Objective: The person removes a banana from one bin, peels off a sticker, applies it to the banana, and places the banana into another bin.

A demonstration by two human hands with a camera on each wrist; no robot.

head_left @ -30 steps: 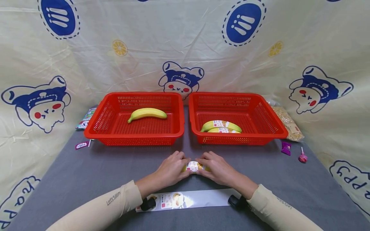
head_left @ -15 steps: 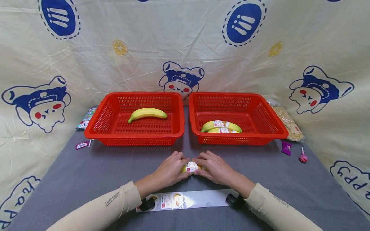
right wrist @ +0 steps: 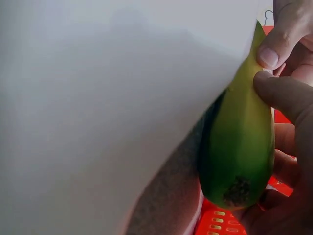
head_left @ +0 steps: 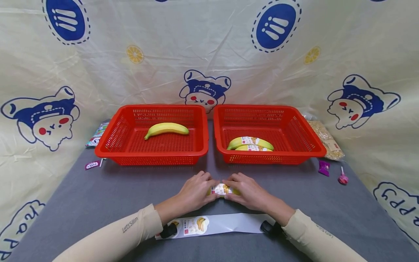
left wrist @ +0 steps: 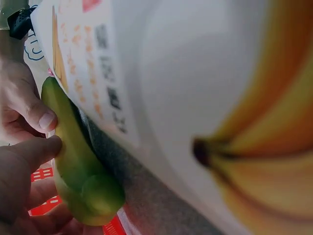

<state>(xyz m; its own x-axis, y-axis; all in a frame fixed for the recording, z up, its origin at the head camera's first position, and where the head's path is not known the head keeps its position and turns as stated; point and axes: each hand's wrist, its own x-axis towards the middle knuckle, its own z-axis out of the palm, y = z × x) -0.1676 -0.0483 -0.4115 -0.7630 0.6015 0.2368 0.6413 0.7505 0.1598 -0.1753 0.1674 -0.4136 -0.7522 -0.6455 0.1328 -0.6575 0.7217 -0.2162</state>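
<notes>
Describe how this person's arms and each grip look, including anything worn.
The left sleeve is cream with dark lettering, apparently "Let's Slim"; the right sleeve matches, its lettering too small to read. Each arm bears a black wrist fitting. The left grip and right grip wear no gloves.

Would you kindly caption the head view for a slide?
Left hand and right hand grip a labelled banana; behind, one red basket holds a plain banana, the other labelled bananas.
</notes>
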